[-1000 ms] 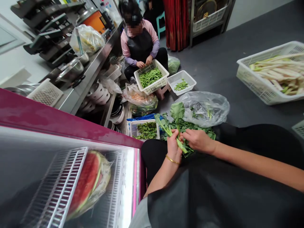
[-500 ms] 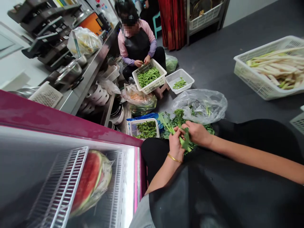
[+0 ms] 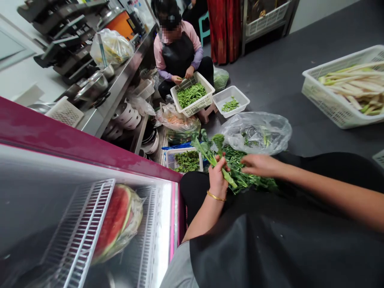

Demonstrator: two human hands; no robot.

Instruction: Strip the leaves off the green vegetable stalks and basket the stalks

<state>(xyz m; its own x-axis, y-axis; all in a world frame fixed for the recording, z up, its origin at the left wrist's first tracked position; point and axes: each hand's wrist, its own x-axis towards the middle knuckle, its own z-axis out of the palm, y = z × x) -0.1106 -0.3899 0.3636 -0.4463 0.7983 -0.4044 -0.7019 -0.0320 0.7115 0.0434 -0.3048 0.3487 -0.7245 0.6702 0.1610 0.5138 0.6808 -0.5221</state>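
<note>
My left hand (image 3: 218,179) is closed around a thick green stalk (image 3: 229,178), a leafy vegetable whose leaves and bud head stick up beyond my fingers. Its cut lower end points toward my lap. To the right, and apart from the stalk, is my right hand (image 3: 259,165), slightly blurred, with its fingers loosely stretched and nothing visible in them. Below that hand lies a heap of loose green leaves (image 3: 250,182). Just beyond the heap rests a clear plastic bag (image 3: 270,130) with some green pieces inside. A small white basket (image 3: 171,161) of trimmed greens stands left of my left hand.
A magenta-edged fridge (image 3: 144,164) with a cut watermelon (image 3: 115,216) on its rack is close at left. A co-worker (image 3: 178,52) sits ahead with a basket of green pods (image 3: 192,96). A white crate (image 3: 327,106) of pale stalks stands at right.
My right hand has come away from the stalk and moved right, over the leaf heap. The leaf it was pinching no longer shows there. My left hand still grips the stalk.
</note>
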